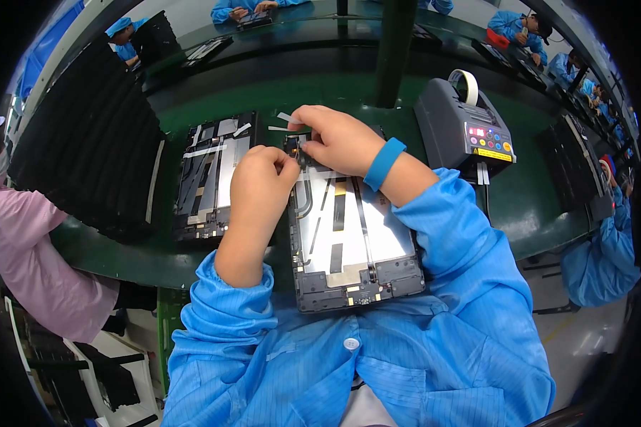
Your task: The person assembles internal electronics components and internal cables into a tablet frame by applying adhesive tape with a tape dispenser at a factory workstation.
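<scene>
My left hand (pixel 262 181) is drawn into a pinch, thumb against index finger, at the upper left edge of a flat black rectangular device with a silver metal panel (pixel 349 238); I cannot tell whether anything is between the fingertips. My right hand (pixel 340 141) is partly open, fingers curled, thumb apart from the index finger and over the device's upper end. Narrow white strips (pixel 286 117) lie at its fingertips. The device extends below both hands, toward my body. A dark grey boxy tape dispenser (pixel 454 132) stands right of my right hand.
</scene>
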Demonstrator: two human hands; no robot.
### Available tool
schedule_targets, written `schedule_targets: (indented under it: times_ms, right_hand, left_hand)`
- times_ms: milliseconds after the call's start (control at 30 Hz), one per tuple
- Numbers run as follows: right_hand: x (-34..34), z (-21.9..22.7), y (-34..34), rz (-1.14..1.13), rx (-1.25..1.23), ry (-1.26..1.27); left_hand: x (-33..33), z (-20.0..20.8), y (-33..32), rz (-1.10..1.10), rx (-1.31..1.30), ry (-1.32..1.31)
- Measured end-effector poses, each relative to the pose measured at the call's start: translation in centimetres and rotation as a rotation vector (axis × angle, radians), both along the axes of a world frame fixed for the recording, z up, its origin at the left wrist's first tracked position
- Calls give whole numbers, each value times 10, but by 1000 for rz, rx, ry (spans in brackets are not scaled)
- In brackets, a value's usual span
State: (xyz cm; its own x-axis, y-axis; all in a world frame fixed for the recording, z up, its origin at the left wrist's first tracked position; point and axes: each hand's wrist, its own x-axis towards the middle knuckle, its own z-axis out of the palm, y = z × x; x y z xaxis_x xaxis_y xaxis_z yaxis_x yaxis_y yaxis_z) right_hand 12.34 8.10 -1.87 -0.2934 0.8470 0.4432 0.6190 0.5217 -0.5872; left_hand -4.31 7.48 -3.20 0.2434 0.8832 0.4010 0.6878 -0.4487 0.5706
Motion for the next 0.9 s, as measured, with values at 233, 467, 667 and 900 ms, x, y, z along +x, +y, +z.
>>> schedule_targets:
  times_ms: [233,467,667,900]
  right_hand:
    - [3,-2,15,63,-59,-96]
    - [4,3,14,0,-165,-121]
    - [8,9,8,-14,-206,-81]
    - [7,5,7,-22,-194,-97]
  left_hand:
    - [0,-7,2,-32,-26,-103]
    - [-8,-15,-4,-164,82,-190]
    - [-13,-19,-7,-212,130,-225]
    - [-13,-15,-14,-118,60,-248]
